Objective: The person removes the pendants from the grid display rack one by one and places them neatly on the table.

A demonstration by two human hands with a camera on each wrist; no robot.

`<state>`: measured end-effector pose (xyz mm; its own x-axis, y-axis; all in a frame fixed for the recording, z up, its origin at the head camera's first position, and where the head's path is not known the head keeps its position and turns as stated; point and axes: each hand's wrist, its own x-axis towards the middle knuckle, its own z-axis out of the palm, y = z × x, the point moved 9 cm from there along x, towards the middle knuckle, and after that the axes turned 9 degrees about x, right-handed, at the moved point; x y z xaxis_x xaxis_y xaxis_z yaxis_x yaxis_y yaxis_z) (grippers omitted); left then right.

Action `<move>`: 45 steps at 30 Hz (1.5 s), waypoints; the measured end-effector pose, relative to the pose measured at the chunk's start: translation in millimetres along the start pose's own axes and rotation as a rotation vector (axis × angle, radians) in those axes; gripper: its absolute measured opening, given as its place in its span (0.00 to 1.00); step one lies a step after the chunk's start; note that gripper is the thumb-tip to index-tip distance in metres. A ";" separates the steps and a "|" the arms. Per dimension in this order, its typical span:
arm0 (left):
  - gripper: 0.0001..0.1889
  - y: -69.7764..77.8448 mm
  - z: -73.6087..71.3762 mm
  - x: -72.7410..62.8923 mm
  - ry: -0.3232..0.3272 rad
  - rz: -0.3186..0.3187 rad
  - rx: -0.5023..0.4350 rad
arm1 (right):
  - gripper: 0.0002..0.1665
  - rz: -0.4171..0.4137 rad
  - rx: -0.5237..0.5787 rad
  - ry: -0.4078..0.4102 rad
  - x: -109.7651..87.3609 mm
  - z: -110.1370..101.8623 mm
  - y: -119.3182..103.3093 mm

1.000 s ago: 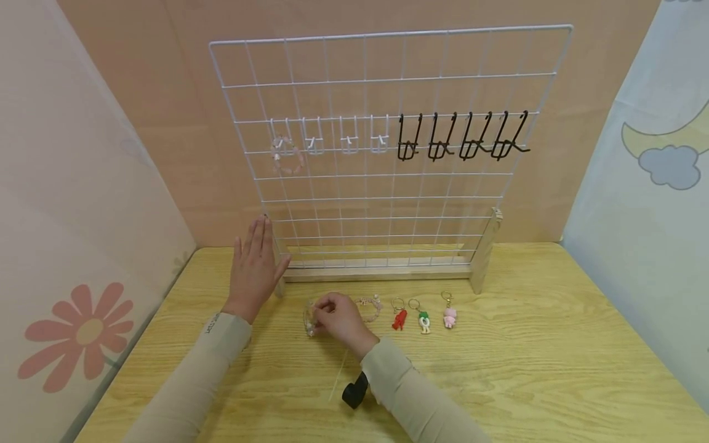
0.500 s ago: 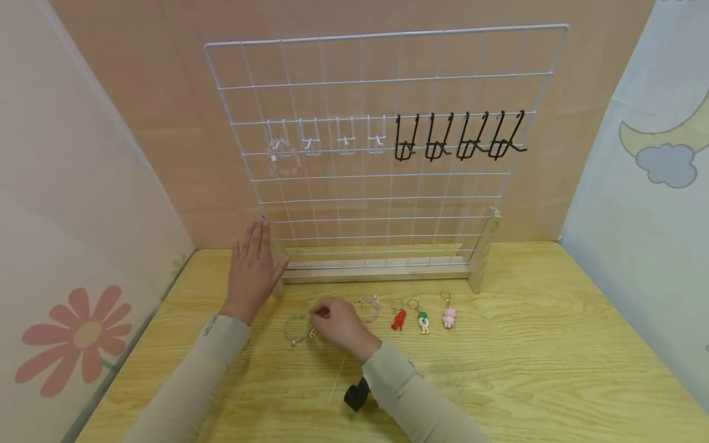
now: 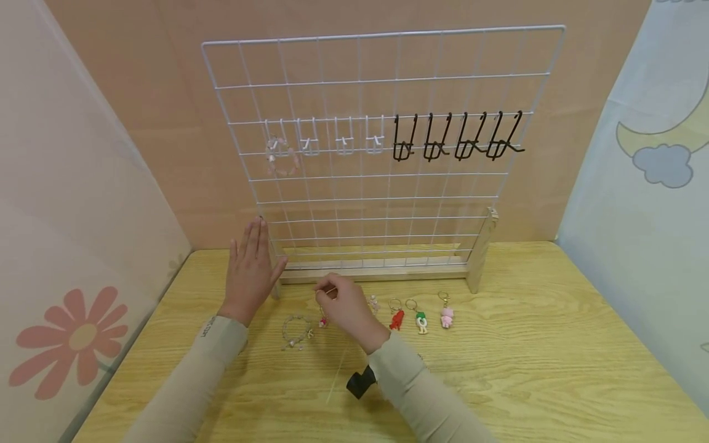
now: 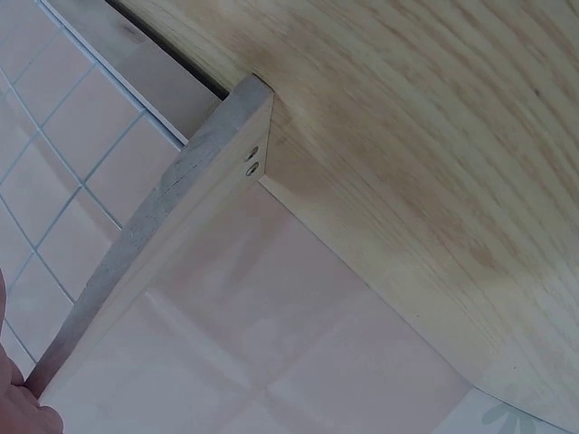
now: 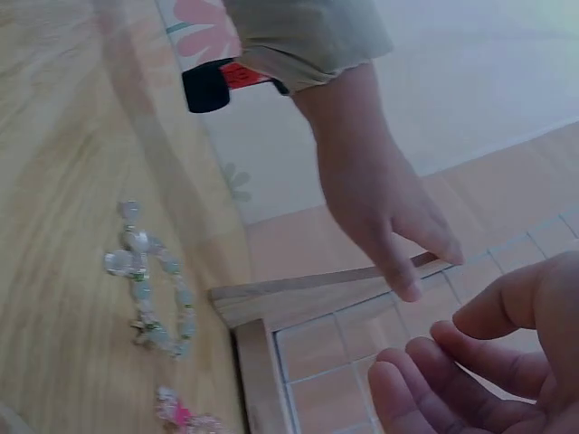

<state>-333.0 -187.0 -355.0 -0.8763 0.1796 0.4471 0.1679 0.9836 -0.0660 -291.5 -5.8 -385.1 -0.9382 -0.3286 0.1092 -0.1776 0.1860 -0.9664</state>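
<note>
My left hand (image 3: 247,277) rests with straight fingers against the left wooden post (image 4: 163,203) of a white wire grid rack (image 3: 360,200). My right hand (image 3: 351,311) is above the tabletop in front of the rack, fingers bent and thumb near the fingertips; the right wrist view shows nothing between them. Just left of it, a beaded bracelet (image 5: 142,294) with pale green and clear beads lies on the table. Closer to the fingers is a small pink charm (image 3: 323,322) with beads, apparently on the table. Another bracelet (image 3: 373,303) is partly hidden behind the hand.
A pink bracelet (image 3: 297,162) hangs on the leftmost white hook; more white hooks and several black hooks (image 3: 403,151) follow. Red (image 3: 396,320), green-and-white (image 3: 422,323) and pink (image 3: 447,318) keychains lie right of my right hand. A black object (image 3: 360,383) shows by the right sleeve.
The left bracelet, earlier tilted up at my right fingers, now lies flat on the table. My right hand has moved away toward the rack, uncovering the pink charm. The left hand stays.
</note>
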 end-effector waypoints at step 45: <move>0.47 -0.2 -1.9 -0.1 -0.020 -0.011 0.002 | 0.21 -0.258 0.420 0.094 100.3 -51.0 -129.4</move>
<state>-332.1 -187.2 -353.3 -0.8871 0.1693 0.4294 0.1576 0.9855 -0.0631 -377.8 -15.6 -237.2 -0.9054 -0.2265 0.3592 -0.2907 -0.2861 -0.9131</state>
